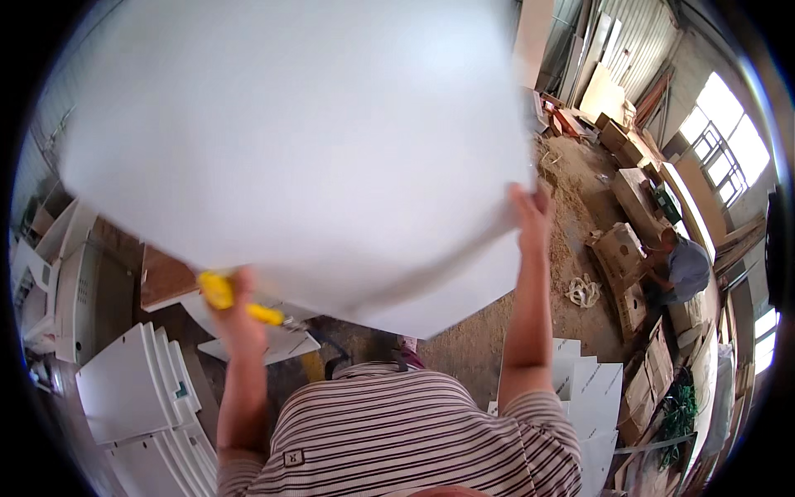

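Note:
A large white panel [306, 141] is held up in front of me, tilted and filling much of the view. At its right edge my right hand [533, 217] is closed, fingers partly hidden behind the board. My left hand [238, 311], at the panel's lower left edge, is closed round a yellow tool [217, 290] with a thin metallic end; its exact kind is blurred. That hand appears to touch the panel too, though its fingers are partly hidden.
Stacked white panels [124, 381] stand at lower left, and more printed white boards [592, 389] at lower right. A brown-topped surface [161, 277] is beyond my left hand. Far right, a person [686, 269] crouches by cardboard boxes [619, 253]; a strap coil [583, 291] lies on the floor.

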The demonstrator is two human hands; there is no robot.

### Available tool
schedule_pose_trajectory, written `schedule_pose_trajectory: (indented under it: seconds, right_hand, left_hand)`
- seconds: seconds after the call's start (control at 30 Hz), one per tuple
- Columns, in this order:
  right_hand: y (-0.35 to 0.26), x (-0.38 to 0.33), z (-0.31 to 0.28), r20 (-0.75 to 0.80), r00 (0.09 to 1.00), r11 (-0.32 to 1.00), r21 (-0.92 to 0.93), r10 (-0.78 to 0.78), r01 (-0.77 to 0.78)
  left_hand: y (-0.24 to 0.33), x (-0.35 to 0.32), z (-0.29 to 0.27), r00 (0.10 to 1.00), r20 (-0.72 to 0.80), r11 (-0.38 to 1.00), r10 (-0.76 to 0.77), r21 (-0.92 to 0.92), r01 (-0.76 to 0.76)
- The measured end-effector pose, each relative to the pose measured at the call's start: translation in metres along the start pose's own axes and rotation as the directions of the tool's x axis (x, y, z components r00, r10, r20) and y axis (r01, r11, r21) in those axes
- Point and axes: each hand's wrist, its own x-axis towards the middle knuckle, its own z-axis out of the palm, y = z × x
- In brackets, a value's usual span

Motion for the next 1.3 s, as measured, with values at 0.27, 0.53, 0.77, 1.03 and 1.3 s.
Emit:
schedule_pose_trajectory:
  seconds: [0.27, 0.53, 0.77, 1.03, 1.3]
  right_hand:
    - [0.162, 0.085, 0.135, 0.663, 0.697, 0.572, -0.694, 0.272, 0.437]
    - [0.306, 0.111, 0.203, 0.789, 0.406, 0.621, -0.614, 0.462, 0.487]
    - [0.361, 0.116, 0.196, 0.871, 0.434, 0.531, -0.487, 0.232, 0.693]
    - [0.315, 0.004, 0.012, 0.968, -0.2, 0.227, 0.163, 0.15, 0.96]
    - [0.282, 0.048, 0.023, 0.815, -0.086, 0.338, -0.14, 0.574, 0.931]
  left_hand:
    - [-0.2, -0.081, -0.098, 0.871, -0.188, 0.89, -0.453, -0.142, 0.433]
    - [-0.25, -0.144, -0.032, 0.515, -0.557, 0.71, -0.652, -0.208, 0.673]
    - [-0.287, -0.114, -0.014, 0.587, -0.592, 0.816, -0.552, -0.239, 0.526]
    - [-0.304, -0.086, 0.021, 0.447, -0.722, 0.794, -0.528, -0.233, 0.561]
    - [-0.336, -0.055, 0.045, 0.579, -0.339, 0.669, -0.742, -0.307, 0.677]
